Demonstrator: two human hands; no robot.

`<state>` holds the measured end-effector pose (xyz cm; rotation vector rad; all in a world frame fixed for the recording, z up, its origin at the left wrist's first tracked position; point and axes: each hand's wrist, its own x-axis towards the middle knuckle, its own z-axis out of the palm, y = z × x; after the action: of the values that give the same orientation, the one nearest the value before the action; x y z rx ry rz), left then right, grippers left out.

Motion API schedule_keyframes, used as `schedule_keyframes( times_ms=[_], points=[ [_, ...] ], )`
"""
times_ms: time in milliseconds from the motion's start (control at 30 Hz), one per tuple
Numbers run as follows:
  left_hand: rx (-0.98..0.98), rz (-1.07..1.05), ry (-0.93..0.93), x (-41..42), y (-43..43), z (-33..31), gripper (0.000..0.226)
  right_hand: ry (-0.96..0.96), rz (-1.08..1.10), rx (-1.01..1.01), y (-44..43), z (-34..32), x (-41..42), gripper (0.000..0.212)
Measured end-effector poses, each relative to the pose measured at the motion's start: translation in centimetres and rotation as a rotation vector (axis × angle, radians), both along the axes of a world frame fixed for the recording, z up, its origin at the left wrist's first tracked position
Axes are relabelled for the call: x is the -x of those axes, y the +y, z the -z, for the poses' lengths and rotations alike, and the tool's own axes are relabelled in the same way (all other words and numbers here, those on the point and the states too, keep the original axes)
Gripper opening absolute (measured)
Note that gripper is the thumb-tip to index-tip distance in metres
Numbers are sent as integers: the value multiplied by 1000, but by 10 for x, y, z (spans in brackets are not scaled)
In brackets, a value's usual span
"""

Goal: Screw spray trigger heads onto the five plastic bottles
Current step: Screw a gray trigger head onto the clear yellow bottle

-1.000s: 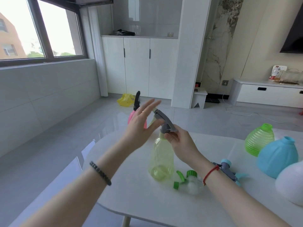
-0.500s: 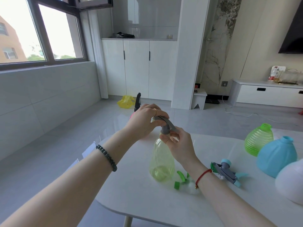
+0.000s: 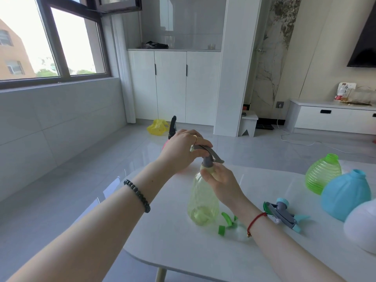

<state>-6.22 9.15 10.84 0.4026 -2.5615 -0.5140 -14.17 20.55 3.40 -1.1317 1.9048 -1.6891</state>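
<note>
1. Bottle work first: the yellow bottle (image 3: 203, 202) stands upright on the white table (image 3: 183, 249), near the middle of its left part, with the grey trigger head (image 3: 207, 154) seated on its neck.
2. My left hand (image 3: 181, 151) is curled closed over the back of the grey trigger head, fingers wrapped across its top.
3. My right hand (image 3: 221, 182) pinches the bottle's neck just under the head's collar, thumb and fingers closed round it.
4. A green trigger head (image 3: 227, 220) lies on the table just right of the yellow bottle's base, partly hidden behind my right wrist.
5. Further right lies a blue-and-grey trigger head (image 3: 282, 214) on its side.
6. At the right edge stand three headless bottles: a green ribbed bottle (image 3: 323, 176) farthest, a blue bottle (image 3: 345, 194) nearer, and a white bottle (image 3: 362, 226) nearest, partly cut off.
7. Behind my left hand a pink bottle (image 3: 165, 143) with a black trigger head (image 3: 173, 125) is mostly hidden.
</note>
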Motion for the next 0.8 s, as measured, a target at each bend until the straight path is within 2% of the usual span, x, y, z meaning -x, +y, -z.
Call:
schedule_keyframes(
  times_ms=[100, 200, 267, 333, 400, 467, 567, 633, 700, 767, 800],
  points=[
    [0, 4, 2, -1, 0, 0, 24, -22, 67, 23, -2, 2, 1, 16],
    [-2, 2, 13, -2, 0, 0, 23, -16, 190, 55, -10, 5, -2, 36],
    [-5, 3, 15, -3, 0, 0, 23, -28, 160, 38, -9, 7, -1, 45],
    [3, 3, 6, -2, 0, 0, 23, -48, 58, 10, -2, 5, -1, 41],
    [-1, 4, 0, -1, 0, 0, 23, -61, -18, 10, 4, 3, -1, 24],
    [-3, 6, 6, -1, -1, 1, 23, -86, -3, 42, 4, 3, 0, 15],
    [6, 7, 20, -2, 0, 3, 23, -65, 110, 62, -3, 3, 0, 39],
    [8, 4, 18, -2, 0, 3, 22, -62, 80, 55, -3, 1, -1, 53],
    [10, 6, 13, -2, -1, 3, 22, -77, -16, 62, 0, 2, -2, 45],
    [6, 12, 12, -1, -1, 4, 22, -101, -48, 80, 4, 4, -1, 18],
    [7, 15, 15, -1, -1, 4, 22, -112, -27, 90, 5, 4, -1, 11]
  ],
)
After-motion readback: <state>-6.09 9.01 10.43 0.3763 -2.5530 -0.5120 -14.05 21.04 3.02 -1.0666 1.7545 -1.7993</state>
